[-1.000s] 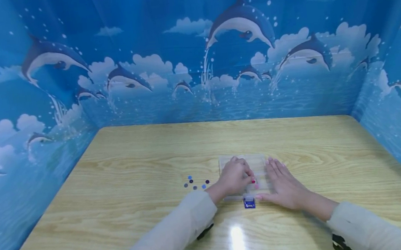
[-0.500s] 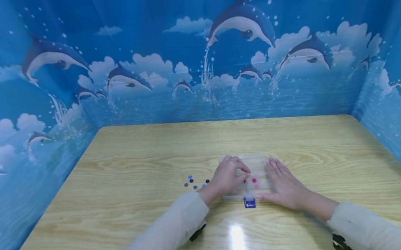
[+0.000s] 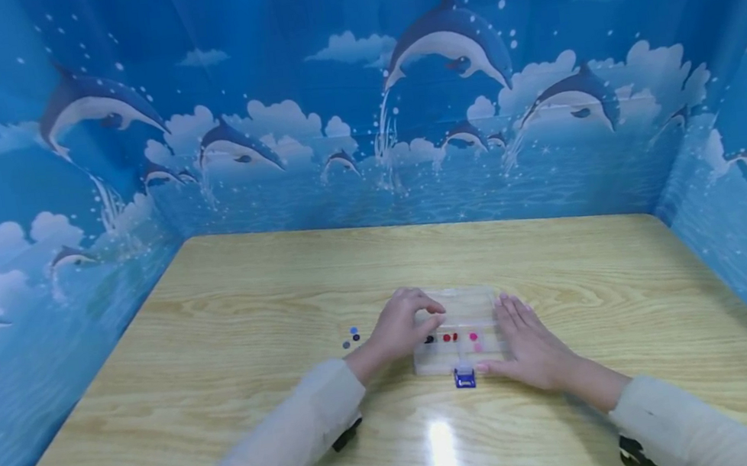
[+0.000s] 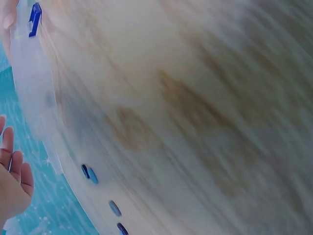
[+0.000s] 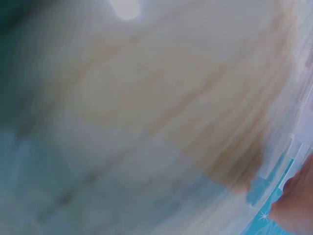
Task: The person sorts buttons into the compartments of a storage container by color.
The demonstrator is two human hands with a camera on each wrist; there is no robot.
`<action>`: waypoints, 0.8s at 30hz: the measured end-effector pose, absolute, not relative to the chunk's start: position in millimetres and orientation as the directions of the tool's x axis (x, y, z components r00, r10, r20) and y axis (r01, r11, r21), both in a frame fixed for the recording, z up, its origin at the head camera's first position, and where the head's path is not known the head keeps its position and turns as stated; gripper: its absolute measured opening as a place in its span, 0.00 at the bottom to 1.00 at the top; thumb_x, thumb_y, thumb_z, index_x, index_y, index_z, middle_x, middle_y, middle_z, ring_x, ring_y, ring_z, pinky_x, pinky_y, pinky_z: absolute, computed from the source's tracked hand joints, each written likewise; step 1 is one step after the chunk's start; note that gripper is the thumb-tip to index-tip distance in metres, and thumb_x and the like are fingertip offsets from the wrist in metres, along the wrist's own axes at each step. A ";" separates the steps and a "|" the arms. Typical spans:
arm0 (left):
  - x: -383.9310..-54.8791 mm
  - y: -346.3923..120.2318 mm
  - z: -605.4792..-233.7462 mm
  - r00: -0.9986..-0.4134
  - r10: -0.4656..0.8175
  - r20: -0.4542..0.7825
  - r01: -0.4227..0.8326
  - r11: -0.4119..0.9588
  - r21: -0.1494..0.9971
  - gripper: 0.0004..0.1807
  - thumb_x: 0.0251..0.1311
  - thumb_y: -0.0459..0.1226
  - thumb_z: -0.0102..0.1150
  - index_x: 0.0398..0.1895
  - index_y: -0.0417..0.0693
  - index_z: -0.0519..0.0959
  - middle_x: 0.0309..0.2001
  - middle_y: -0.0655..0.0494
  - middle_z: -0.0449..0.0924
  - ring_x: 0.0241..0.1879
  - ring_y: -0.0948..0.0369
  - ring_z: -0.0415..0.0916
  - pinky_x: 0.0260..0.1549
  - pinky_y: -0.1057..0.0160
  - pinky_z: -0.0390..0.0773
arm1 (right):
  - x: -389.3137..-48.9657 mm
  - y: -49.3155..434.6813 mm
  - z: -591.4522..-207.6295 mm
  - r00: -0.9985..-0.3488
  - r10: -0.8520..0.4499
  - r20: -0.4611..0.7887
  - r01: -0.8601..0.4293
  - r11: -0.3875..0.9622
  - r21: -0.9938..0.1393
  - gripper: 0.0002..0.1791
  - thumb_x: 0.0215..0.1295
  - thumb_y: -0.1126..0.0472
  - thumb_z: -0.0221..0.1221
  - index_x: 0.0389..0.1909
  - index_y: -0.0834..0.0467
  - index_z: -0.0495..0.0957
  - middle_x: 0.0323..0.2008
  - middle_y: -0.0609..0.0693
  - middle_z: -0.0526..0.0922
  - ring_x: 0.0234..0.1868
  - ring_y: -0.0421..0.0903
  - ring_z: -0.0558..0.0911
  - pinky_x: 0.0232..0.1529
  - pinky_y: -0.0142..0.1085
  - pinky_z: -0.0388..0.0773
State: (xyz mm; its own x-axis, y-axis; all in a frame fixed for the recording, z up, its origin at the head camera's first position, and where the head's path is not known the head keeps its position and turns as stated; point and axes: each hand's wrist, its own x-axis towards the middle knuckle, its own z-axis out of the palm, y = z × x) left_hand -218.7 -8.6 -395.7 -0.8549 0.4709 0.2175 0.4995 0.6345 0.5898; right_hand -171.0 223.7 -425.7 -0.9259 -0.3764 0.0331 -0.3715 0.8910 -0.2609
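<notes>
A clear plastic compartment box [image 3: 471, 299] with a blue latch [image 3: 465, 378] lies on the table. My left hand [image 3: 394, 327] hovers over its left side, thumb and forefinger apart, with nothing visible between them; its fingers also show in the left wrist view. Inside the front row lie red discs [image 3: 447, 337], a brighter pinkish-red disc [image 3: 473, 337], a pale pink disc [image 3: 478, 347] and dark discs [image 3: 429, 339] under my left fingertips. My right hand [image 3: 535, 349] rests along the box's right side, fingers straight and thumb by the front edge.
Small blue and dark discs [image 4: 92, 175] lie loose on the wooden table [image 3: 271, 306], left of the box. In the head view my left wrist hides some of them. A dolphin-printed curtain [image 3: 305, 118] surrounds the table's back and sides.
My left hand has drawn back leftward across the box, leaving the bright pinkish-red disc and uncovering red and dark discs. Its forearm now covers some loose discs. My right hand has stayed put.
</notes>
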 end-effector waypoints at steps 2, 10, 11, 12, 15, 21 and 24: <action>-219.3 -11.8 -395.4 -0.862 0.457 0.218 0.488 0.637 0.597 0.10 0.59 0.42 0.58 0.40 0.51 0.82 0.37 0.59 0.80 0.44 0.61 0.71 0.48 0.62 0.71 | -171.1 223.8 -425.6 -0.926 -0.376 0.035 -0.372 0.892 -0.259 0.58 0.55 0.31 0.52 0.67 0.74 0.45 0.70 0.71 0.44 0.71 0.67 0.44 0.68 0.57 0.44; -220.9 -22.0 -396.2 -0.866 0.446 0.226 0.479 0.616 0.625 0.12 0.59 0.42 0.58 0.43 0.49 0.81 0.38 0.57 0.80 0.46 0.59 0.71 0.50 0.59 0.71 | -171.4 224.4 -425.7 -0.925 -0.378 0.035 -0.375 0.893 -0.250 0.58 0.55 0.31 0.52 0.67 0.75 0.45 0.70 0.71 0.44 0.71 0.67 0.44 0.69 0.56 0.44; -221.2 -23.2 -396.5 -0.868 0.443 0.224 0.476 0.614 0.630 0.12 0.58 0.42 0.59 0.44 0.49 0.81 0.38 0.56 0.80 0.46 0.59 0.71 0.50 0.59 0.71 | -171.5 224.4 -425.8 -0.925 -0.378 0.033 -0.374 0.893 -0.250 0.58 0.55 0.31 0.52 0.67 0.75 0.45 0.70 0.71 0.44 0.71 0.67 0.44 0.69 0.56 0.44; -221.4 -24.4 -396.7 -0.871 0.438 0.224 0.472 0.614 0.633 0.12 0.58 0.42 0.59 0.44 0.49 0.81 0.39 0.56 0.80 0.46 0.59 0.71 0.49 0.59 0.71 | -171.5 224.3 -425.9 -0.925 -0.378 0.032 -0.374 0.893 -0.250 0.58 0.55 0.31 0.52 0.67 0.75 0.45 0.70 0.71 0.44 0.71 0.67 0.44 0.69 0.56 0.44; -222.5 -28.4 -397.8 -0.877 0.420 0.232 0.462 0.605 0.649 0.13 0.58 0.42 0.59 0.44 0.49 0.81 0.39 0.55 0.80 0.46 0.58 0.71 0.48 0.58 0.72 | -171.4 224.3 -425.6 -0.925 -0.378 0.030 -0.373 0.893 -0.251 0.58 0.55 0.31 0.52 0.67 0.75 0.45 0.70 0.71 0.44 0.71 0.67 0.44 0.69 0.56 0.44; -225.2 -37.2 -401.0 -0.882 0.389 0.268 0.460 0.580 0.672 0.13 0.57 0.41 0.61 0.44 0.47 0.81 0.37 0.53 0.80 0.44 0.55 0.72 0.48 0.56 0.72 | -170.6 223.9 -424.1 -0.924 -0.381 0.030 -0.376 0.893 -0.248 0.58 0.56 0.31 0.52 0.67 0.75 0.45 0.70 0.71 0.44 0.71 0.67 0.44 0.69 0.56 0.44; -226.0 -41.2 -402.1 -0.885 0.382 0.267 0.454 0.576 0.679 0.14 0.57 0.42 0.61 0.45 0.47 0.81 0.37 0.53 0.80 0.44 0.55 0.72 0.47 0.57 0.72 | -170.2 223.6 -423.5 -0.924 -0.381 0.029 -0.376 0.893 -0.249 0.58 0.56 0.31 0.51 0.67 0.75 0.45 0.70 0.71 0.43 0.71 0.67 0.44 0.69 0.56 0.44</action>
